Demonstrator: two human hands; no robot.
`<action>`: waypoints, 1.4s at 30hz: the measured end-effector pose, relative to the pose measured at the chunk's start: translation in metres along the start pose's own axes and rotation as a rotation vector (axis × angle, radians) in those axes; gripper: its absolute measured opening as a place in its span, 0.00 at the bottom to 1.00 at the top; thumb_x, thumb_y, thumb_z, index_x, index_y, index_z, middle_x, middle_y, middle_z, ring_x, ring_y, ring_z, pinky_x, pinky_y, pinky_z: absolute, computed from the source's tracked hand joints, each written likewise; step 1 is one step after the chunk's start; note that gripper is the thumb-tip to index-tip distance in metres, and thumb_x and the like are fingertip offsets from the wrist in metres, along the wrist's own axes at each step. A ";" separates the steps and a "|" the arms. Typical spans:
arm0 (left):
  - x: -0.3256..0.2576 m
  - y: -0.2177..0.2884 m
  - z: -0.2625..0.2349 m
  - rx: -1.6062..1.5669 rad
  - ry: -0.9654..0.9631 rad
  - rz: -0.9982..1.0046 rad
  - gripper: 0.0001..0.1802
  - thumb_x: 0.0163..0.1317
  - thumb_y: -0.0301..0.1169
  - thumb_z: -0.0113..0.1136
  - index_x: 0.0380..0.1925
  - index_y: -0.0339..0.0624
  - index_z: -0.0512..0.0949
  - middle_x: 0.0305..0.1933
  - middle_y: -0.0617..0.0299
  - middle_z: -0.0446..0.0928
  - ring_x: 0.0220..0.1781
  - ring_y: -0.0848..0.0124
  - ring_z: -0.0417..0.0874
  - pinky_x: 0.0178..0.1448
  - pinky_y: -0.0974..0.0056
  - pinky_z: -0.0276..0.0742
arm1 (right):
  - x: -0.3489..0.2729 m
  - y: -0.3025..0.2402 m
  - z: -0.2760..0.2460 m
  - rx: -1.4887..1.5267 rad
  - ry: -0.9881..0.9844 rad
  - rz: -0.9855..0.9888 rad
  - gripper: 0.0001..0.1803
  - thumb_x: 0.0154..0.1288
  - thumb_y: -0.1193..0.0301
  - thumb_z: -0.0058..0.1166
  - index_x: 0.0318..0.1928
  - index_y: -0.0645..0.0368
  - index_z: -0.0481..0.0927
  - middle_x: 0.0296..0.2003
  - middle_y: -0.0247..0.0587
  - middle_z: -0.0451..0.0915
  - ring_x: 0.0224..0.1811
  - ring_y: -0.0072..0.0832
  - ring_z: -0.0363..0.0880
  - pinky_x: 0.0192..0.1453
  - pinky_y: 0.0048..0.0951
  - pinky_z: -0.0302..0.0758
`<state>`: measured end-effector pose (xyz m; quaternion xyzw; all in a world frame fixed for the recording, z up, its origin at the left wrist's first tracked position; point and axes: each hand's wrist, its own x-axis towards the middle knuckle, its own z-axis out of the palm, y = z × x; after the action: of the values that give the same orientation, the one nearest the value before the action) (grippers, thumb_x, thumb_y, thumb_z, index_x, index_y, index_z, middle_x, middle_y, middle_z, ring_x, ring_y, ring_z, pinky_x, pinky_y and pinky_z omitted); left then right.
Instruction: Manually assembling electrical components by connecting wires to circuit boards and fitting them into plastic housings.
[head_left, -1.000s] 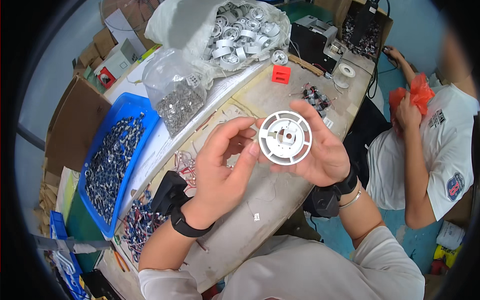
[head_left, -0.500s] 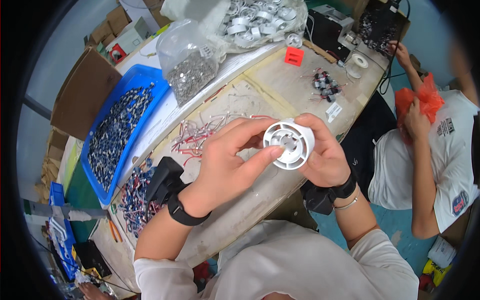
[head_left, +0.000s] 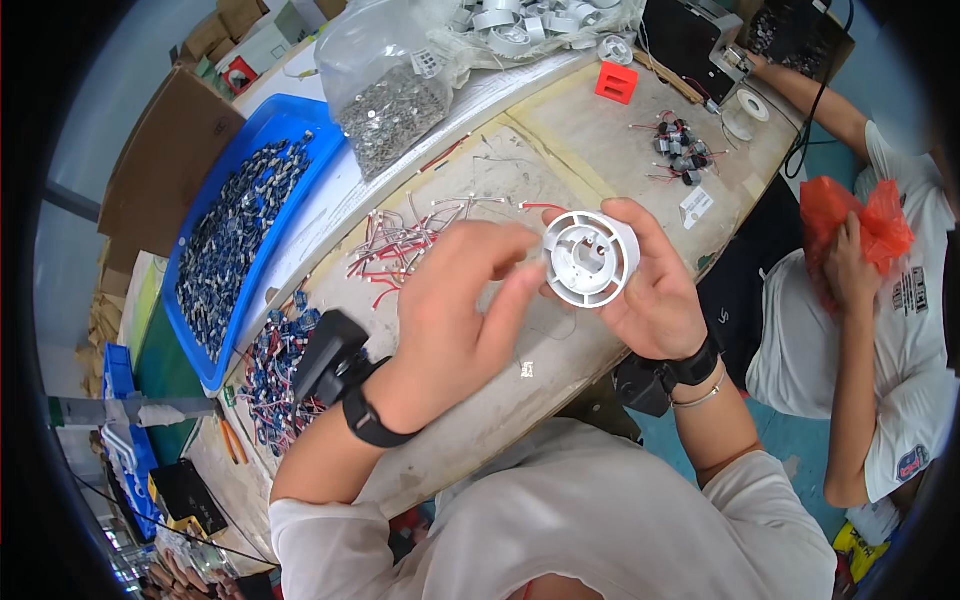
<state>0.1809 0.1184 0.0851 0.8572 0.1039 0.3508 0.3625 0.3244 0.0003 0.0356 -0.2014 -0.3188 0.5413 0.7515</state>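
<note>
My right hand (head_left: pixel 655 290) grips a round white plastic housing (head_left: pixel 607 290), its open face with an outer ring, spokes and a central hub turned up toward me. Small metal-looking contacts show inside the hub. A red wire (head_left: pixel 541 206) shows beside the housing's upper left; whether it is joined to it I cannot tell. My left hand (head_left: pixel 455 315) hovers at the housing's left rim, thumb and fingers apart and slightly blurred, nothing visible between them. Below on the table lies a small pale square piece (head_left: pixel 527 369).
Red and white wires (head_left: pixel 395 245) lie on the table, with wired blue parts (head_left: pixel 280 365) nearer left. A blue tray (head_left: pixel 215 370) of small parts and a bag of metal bits (head_left: pixel 395 115) stand behind. Small wired motors (head_left: pixel 685 155) lie right; a co-worker (head_left: pixel 850 330) sits beyond.
My left thumb has come out of the housing's face, and the left hand has drawn back to the left. The right hand still holds the housing, seen slightly farther right.
</note>
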 end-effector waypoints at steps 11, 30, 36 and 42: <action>-0.001 -0.006 -0.002 0.502 -0.207 0.409 0.11 0.40 0.26 0.56 0.29 0.39 0.75 0.28 0.61 0.69 0.26 0.68 0.71 0.27 0.66 0.70 | -0.005 -0.002 -0.005 -0.439 -0.155 -0.046 0.26 0.60 0.75 0.51 0.59 0.66 0.61 0.61 0.51 0.60 0.62 0.31 0.60 0.64 0.34 0.57; -0.012 -0.010 -0.005 0.012 -0.261 0.058 0.12 0.51 0.20 0.56 0.38 0.38 0.72 0.36 0.56 0.72 0.36 0.61 0.75 0.38 0.65 0.73 | -0.014 0.011 -0.014 -0.225 0.080 -0.066 0.31 0.60 0.69 0.54 0.61 0.63 0.58 0.57 0.44 0.64 0.58 0.29 0.64 0.58 0.32 0.65; -0.009 -0.002 0.015 -0.114 -0.160 -0.149 0.14 0.52 0.24 0.61 0.38 0.39 0.71 0.42 0.59 0.70 0.39 0.71 0.73 0.40 0.68 0.74 | -0.019 0.013 -0.004 -0.222 0.070 -0.064 0.30 0.60 0.67 0.55 0.60 0.61 0.59 0.57 0.46 0.64 0.58 0.31 0.64 0.59 0.33 0.65; -0.021 -0.014 0.034 -0.527 -0.114 -0.341 0.16 0.56 0.27 0.60 0.40 0.41 0.64 0.41 0.63 0.67 0.45 0.74 0.70 0.46 0.67 0.71 | -0.020 0.016 0.007 -0.291 0.066 -0.101 0.30 0.59 0.65 0.56 0.59 0.60 0.61 0.58 0.49 0.64 0.59 0.34 0.64 0.63 0.36 0.59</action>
<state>0.1899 0.1009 0.0480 0.7223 0.1311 0.2510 0.6309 0.3043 -0.0133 0.0248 -0.3094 -0.3787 0.4440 0.7508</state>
